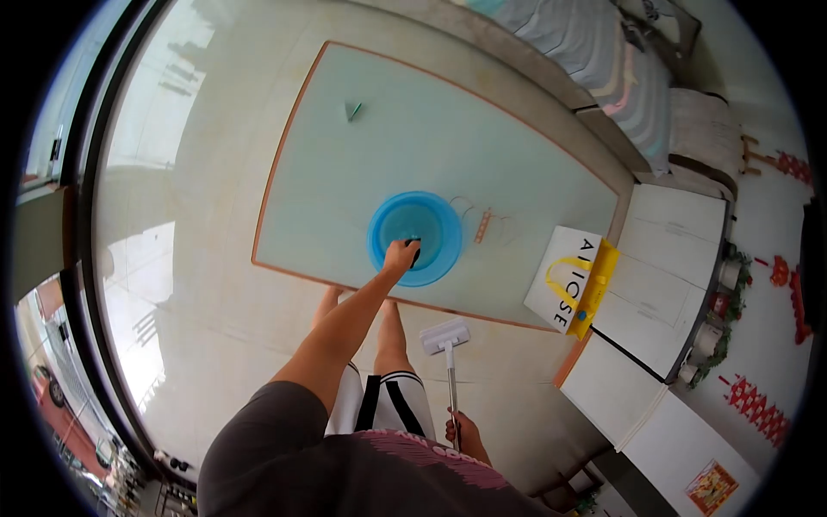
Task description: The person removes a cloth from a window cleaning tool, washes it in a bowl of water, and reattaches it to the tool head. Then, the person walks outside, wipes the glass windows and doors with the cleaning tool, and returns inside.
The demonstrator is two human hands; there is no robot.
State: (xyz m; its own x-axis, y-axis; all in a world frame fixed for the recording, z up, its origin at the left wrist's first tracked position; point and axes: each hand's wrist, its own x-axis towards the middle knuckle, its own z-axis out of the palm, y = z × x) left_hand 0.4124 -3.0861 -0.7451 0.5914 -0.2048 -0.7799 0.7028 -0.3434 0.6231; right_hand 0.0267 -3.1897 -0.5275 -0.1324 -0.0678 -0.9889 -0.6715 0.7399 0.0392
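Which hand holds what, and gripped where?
Right hand: white-headed tool, by its metal shaft. Left hand: small dark object, exact grip point unclear.

Left hand (401, 256): I see it gripping a small dark thing (416, 254) over the blue basin (376, 237).
Right hand (466, 431): wrapped around the mop (450, 366) pole.
Table (319, 189): basin near, paper bag (562, 258) right.
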